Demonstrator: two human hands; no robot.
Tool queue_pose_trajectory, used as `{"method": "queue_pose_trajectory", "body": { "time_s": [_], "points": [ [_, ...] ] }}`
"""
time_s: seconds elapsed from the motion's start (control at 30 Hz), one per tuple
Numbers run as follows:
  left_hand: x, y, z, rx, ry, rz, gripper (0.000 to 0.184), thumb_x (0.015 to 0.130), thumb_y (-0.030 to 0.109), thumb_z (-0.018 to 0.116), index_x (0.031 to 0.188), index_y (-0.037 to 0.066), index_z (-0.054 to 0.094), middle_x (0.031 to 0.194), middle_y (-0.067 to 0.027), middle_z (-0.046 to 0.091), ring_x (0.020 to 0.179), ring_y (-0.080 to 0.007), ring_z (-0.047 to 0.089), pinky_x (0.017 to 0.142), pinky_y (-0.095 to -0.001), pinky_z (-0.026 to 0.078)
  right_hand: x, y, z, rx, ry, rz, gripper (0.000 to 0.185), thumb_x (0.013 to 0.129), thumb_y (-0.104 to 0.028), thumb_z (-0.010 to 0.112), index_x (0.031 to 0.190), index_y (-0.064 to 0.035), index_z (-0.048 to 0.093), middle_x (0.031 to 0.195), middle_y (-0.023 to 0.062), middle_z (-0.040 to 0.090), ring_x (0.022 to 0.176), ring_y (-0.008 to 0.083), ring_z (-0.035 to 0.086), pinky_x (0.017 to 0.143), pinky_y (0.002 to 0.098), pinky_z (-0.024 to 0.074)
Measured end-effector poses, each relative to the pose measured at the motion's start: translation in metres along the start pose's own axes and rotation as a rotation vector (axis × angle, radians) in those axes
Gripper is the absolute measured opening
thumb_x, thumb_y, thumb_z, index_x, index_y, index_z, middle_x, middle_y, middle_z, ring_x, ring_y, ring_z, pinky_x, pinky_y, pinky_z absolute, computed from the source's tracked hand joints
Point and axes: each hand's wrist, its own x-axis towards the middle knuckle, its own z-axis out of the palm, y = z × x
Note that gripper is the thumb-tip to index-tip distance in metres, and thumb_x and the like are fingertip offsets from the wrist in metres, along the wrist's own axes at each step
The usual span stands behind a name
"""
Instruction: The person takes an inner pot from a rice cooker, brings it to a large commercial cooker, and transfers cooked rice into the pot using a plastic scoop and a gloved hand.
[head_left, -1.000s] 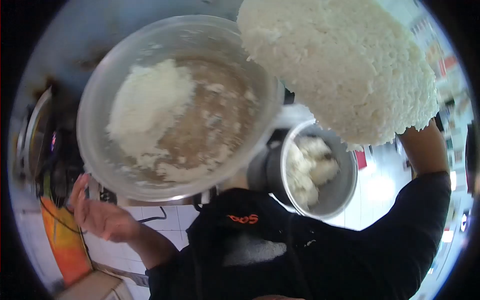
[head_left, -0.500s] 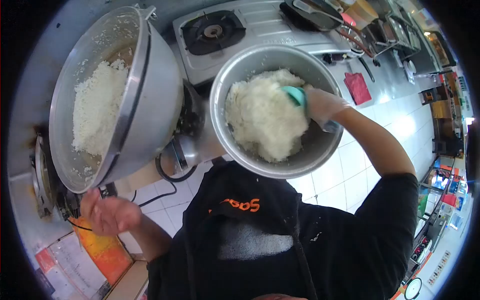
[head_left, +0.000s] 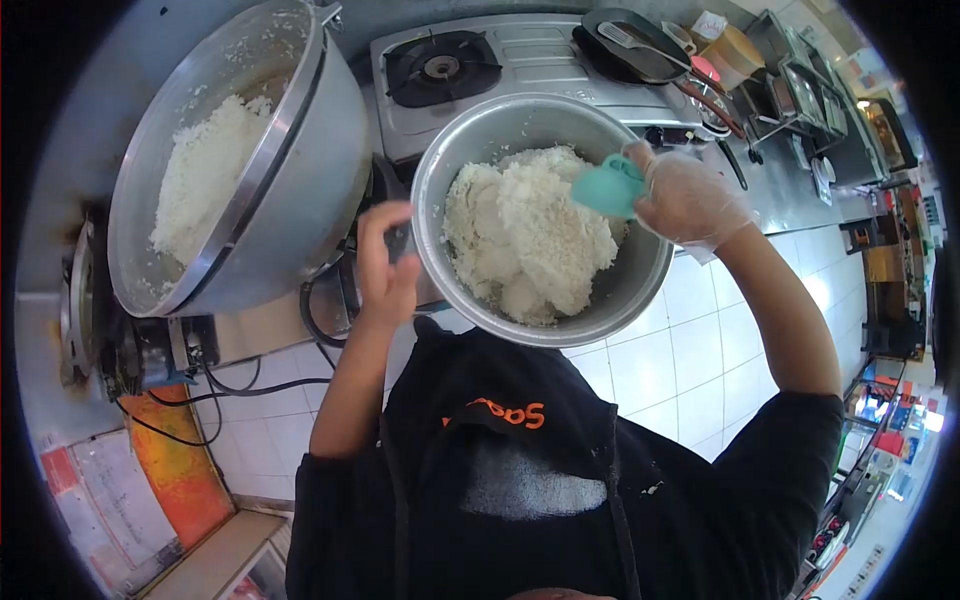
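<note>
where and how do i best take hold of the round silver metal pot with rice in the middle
Probably the left rim of the round silver metal pot, coming from the left: that edge is a raised lip clear of the rice, and the open left grip is right beside it. The right side looks less handy, with the right grip holding the teal plastic scoop there.

Place: kitchen, commercial in scale
Cooking: gas stove [head_left: 545, 60], frying pans [head_left: 648, 62]
Rice [head_left: 540, 235]: in large metal pots [head_left: 325, 185]
Underfoot: white tiles [head_left: 645, 375]
</note>
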Motion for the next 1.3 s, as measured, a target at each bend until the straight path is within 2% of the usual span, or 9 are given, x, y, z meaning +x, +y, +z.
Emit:
{"method": "queue_pose_trajectory", "body": {
  "time_s": [0.27, 0.43, 0.47, 0.67, 0.87, 1.13, 1.2, 1.27, 1.3],
  "points": [
    [0.026, -0.029, 0.040, -0.282, 0.055, -0.214, 0.085, 0.092, 0.069, 0.035, 0.134, -0.005, 0.039, 0.136, -0.0200, 0.043, 0.130, -0.0293, 0.039, 0.111, -0.0388, 0.026, 0.031, -0.014, 0.044, -0.223, -0.332, -0.326, 0.080, 0.077, -0.048, 0.074, 0.135, -0.0048, 0.041, 0.092, 0.0228, 0.064, 0.092, 0.0377, 0.065, 0.084, 0.0461, 0.0501],
    [0.020, -0.035, 0.044, -0.275, 0.035, -0.293, 0.103, 0.084, 0.081, 0.034, 0.138, -0.007, 0.037, 0.138, -0.0220, 0.041, 0.132, -0.0308, 0.038, 0.112, -0.0390, 0.026, 0.051, -0.024, 0.065, -0.193, -0.534, -0.349, 0.076, 0.079, -0.044, 0.073, 0.135, -0.0060, 0.040, 0.090, 0.0210, 0.066, 0.090, 0.0363, 0.067, 0.082, 0.0459, 0.0515],
    [0.025, -0.020, 0.047, -0.509, 0.047, -0.405, 0.108, 0.077, 0.083, 0.046, 0.141, -0.002, 0.028, 0.144, -0.0170, 0.032, 0.135, -0.0270, 0.033, 0.113, -0.0404, 0.027, 0.053, -0.030, 0.069, -0.192, -0.575, -0.325, 0.076, 0.079, -0.044, 0.073, 0.135, -0.0060, 0.040, 0.090, 0.0210, 0.066, 0.090, 0.0363, 0.067, 0.082, 0.0459, 0.0515],
    [0.023, -0.027, 0.053, -0.556, 0.048, -0.355, 0.105, 0.080, 0.081, 0.044, 0.141, -0.003, 0.029, 0.143, -0.0187, 0.036, 0.132, -0.0275, 0.038, 0.111, -0.0405, 0.030, 0.040, -0.067, 0.090, -0.173, -0.611, -0.229, 0.065, 0.084, -0.040, 0.069, 0.134, -0.0078, 0.042, 0.077, 0.0153, 0.065, 0.080, 0.0327, 0.069, 0.070, 0.0450, 0.0559],
    [0.024, -0.020, 0.053, -0.499, -0.030, -0.367, 0.103, 0.082, 0.082, 0.037, 0.140, -0.003, 0.028, 0.145, -0.0194, 0.030, 0.137, -0.0289, 0.030, 0.116, -0.0449, 0.022, 0.015, -0.080, 0.109, -0.147, -0.348, -0.198, 0.062, 0.082, -0.042, 0.069, 0.128, -0.0068, 0.046, 0.076, 0.0108, 0.067, 0.071, 0.0271, 0.070, 0.058, 0.0449, 0.0560],
    [0.040, 0.006, 0.036, 0.003, -0.224, -0.220, 0.092, 0.090, 0.070, 0.041, 0.142, -0.005, 0.033, 0.148, -0.0215, 0.033, 0.137, -0.0291, 0.034, 0.114, -0.0404, 0.022, 0.015, -0.011, 0.079, 0.179, -0.210, -0.273, 0.065, 0.076, -0.043, 0.075, 0.121, -0.0026, 0.054, 0.097, 0.0210, 0.067, 0.096, 0.0371, 0.065, 0.086, 0.0455, 0.0467],
    [0.060, 0.063, 0.047, -0.051, -0.285, -0.171, 0.084, 0.092, 0.062, 0.048, 0.141, -0.005, 0.036, 0.148, -0.0215, 0.035, 0.136, -0.0298, 0.035, 0.113, -0.0401, 0.025, 0.004, 0.003, 0.073, 0.375, 0.117, -0.319, 0.067, 0.075, -0.044, 0.076, 0.124, -0.0052, 0.053, 0.099, 0.0215, 0.067, 0.098, 0.0366, 0.064, 0.086, 0.0460, 0.0472],
    [0.078, 0.156, 0.071, -0.573, -0.612, -0.322, 0.076, 0.088, 0.049, 0.061, 0.141, -0.001, 0.040, 0.143, -0.0183, 0.042, 0.130, -0.0302, 0.044, 0.109, -0.0406, 0.034, -0.022, 0.011, 0.056, 0.365, 0.135, -0.230, 0.067, 0.076, -0.046, 0.076, 0.127, -0.0087, 0.053, 0.102, 0.0207, 0.067, 0.100, 0.0368, 0.064, 0.087, 0.0458, 0.0474],
    [0.082, 0.180, 0.077, -0.461, -0.917, -0.031, 0.083, 0.087, 0.062, 0.055, 0.139, -0.001, 0.041, 0.139, -0.0238, 0.048, 0.130, -0.0345, 0.045, 0.110, -0.0440, 0.031, -0.027, 0.020, 0.060, 0.420, 0.271, -0.204, 0.066, 0.076, -0.048, 0.075, 0.123, -0.0065, 0.055, 0.102, 0.0208, 0.067, 0.101, 0.0364, 0.063, 0.087, 0.0449, 0.0480]
  ]
}}
